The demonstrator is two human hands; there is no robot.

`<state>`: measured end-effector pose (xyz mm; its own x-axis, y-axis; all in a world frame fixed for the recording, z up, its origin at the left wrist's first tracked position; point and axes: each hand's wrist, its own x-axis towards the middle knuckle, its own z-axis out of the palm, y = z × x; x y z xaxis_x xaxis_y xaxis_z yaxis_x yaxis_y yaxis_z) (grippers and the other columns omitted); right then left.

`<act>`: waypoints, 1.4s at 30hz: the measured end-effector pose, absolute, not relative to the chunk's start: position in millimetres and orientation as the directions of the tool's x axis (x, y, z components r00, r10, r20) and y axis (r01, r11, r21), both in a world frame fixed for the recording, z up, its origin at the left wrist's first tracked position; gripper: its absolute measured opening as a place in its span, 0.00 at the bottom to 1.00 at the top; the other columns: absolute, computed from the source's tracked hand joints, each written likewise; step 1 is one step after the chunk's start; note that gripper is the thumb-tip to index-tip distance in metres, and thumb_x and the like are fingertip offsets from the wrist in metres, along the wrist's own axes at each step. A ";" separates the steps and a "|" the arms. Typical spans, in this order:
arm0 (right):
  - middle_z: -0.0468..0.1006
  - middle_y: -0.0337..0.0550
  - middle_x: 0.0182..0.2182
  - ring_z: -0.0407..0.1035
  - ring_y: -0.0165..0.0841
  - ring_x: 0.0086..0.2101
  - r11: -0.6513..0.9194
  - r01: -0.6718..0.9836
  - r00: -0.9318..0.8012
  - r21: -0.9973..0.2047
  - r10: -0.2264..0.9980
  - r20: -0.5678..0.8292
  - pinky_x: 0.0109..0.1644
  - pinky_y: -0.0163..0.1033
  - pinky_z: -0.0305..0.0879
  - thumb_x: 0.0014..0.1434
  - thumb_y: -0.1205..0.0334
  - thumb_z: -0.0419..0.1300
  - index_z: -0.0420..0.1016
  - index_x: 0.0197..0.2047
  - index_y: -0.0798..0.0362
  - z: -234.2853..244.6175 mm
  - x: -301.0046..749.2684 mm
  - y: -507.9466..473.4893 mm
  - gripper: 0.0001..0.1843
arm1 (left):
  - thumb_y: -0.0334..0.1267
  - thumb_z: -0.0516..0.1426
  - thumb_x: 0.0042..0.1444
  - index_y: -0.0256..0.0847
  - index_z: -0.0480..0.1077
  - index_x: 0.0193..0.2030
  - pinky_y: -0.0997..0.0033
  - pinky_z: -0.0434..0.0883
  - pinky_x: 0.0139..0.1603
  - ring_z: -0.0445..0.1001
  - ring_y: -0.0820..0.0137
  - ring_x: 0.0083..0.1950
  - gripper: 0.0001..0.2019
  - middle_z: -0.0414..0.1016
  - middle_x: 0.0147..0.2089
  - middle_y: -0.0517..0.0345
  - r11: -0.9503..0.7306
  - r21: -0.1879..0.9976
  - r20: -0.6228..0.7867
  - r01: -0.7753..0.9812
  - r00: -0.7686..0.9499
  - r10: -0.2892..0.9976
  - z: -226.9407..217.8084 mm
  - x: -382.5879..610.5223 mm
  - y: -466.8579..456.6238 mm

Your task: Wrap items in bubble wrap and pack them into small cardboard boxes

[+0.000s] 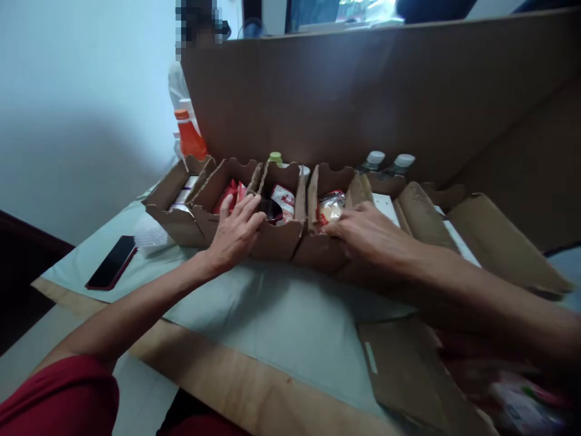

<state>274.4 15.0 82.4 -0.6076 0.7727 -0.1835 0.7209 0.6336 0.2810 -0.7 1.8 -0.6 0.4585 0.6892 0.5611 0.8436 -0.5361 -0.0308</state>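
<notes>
My left hand point(239, 231) lies over the front rim of the cardboard bins, its fingers stretched and apart, with nothing held. Its fingertips are beside a red packet point(230, 197) in the second bin from the left. In the third bin are a white-and-red packet point(284, 201) and a dark round object point(271, 211). My right hand point(365, 231) reaches into the fourth bin, fingers curled together against a clear plastic packet with red print point(331, 206). The fingertips are partly hidden by the bin and the hand itself.
The leftmost bin point(175, 221) holds white boxes. A phone point(112, 262) and bubble wrap point(152, 235) lie at the left. An orange bottle point(190, 138) and white-capped bottles point(374, 158) stand behind the bins, before a tall cardboard wall point(318, 91). An open carton point(408, 363) is at the lower right.
</notes>
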 end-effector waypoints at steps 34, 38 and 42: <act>0.70 0.55 0.65 0.69 0.52 0.59 0.165 0.943 -0.215 0.289 0.964 0.154 0.56 0.55 0.66 0.66 0.48 0.59 0.79 0.56 0.51 134.9 341.4 -33.9 0.22 | 0.34 0.63 0.57 0.56 0.57 0.73 0.41 0.54 0.75 0.49 0.48 0.80 0.38 0.54 0.78 0.52 -0.690 0.106 0.720 0.716 0.424 0.549 -13.0 -29.9 -62.4; 0.73 0.69 0.61 0.69 0.50 0.59 -0.270 0.958 0.266 0.091 0.962 0.059 0.57 0.50 0.64 0.67 0.49 0.61 0.71 0.64 0.65 129.1 437.1 -52.5 0.32 | 0.39 0.65 0.57 0.48 0.55 0.74 0.36 0.47 0.77 0.48 0.44 0.79 0.40 0.57 0.77 0.44 -0.785 0.068 0.670 0.616 0.555 0.494 19.2 43.4 -33.3; 0.75 0.74 0.57 0.74 0.46 0.50 -0.402 0.873 0.417 -0.275 0.909 -0.004 0.49 0.46 0.67 0.63 0.42 0.64 0.69 0.64 0.69 104.8 494.5 -61.0 0.40 | 0.35 0.64 0.55 0.45 0.64 0.69 0.33 0.45 0.76 0.54 0.43 0.77 0.33 0.66 0.72 0.42 -0.839 0.040 0.557 0.543 0.685 0.470 26.1 90.9 -19.2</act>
